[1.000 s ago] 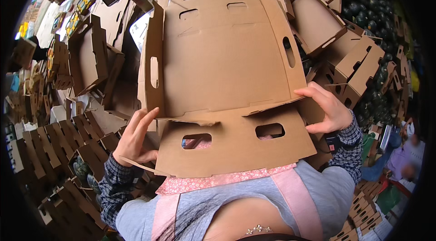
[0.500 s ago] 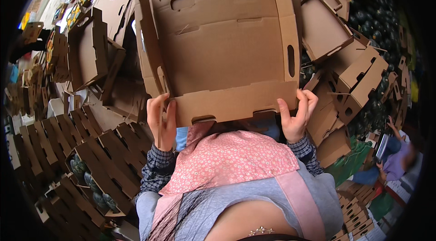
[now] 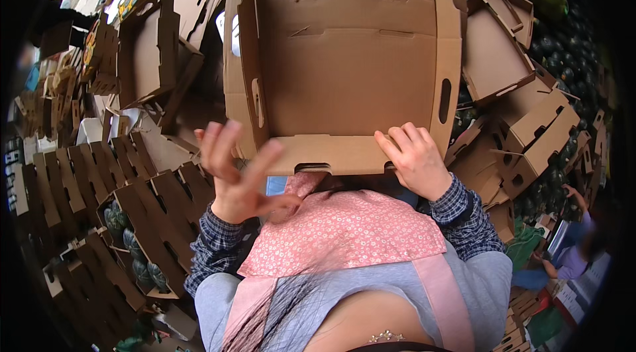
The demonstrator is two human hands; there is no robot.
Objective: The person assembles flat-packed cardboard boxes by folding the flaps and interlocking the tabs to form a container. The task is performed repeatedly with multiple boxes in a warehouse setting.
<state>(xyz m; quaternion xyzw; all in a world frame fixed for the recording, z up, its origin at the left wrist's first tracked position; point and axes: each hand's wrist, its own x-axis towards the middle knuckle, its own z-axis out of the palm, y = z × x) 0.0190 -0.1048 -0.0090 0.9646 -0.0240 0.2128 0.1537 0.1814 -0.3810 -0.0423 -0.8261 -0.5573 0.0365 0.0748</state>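
Note:
A large brown cardboard tray box (image 3: 351,73) with oval handle holes is in front of me, its side walls folded up. My right hand (image 3: 414,160) presses on the near folded flap at its right end and holds the box there. My left hand (image 3: 238,173) is off the box, just left of the near flap, fingers spread and blurred. A pink patterned apron (image 3: 344,233) hangs below the box.
Folded cardboard trays (image 3: 503,67) are piled at the right and at the upper left (image 3: 146,54). Rows of stacked boxes (image 3: 86,186) fill the left, one holding dark green fruit (image 3: 132,252). More green fruit (image 3: 563,67) lies at the far right. Another person (image 3: 570,252) crouches at the lower right.
The near flap has been folded up against the box. My left hand has let go and pulled away to the left; my right hand stays on the flap.

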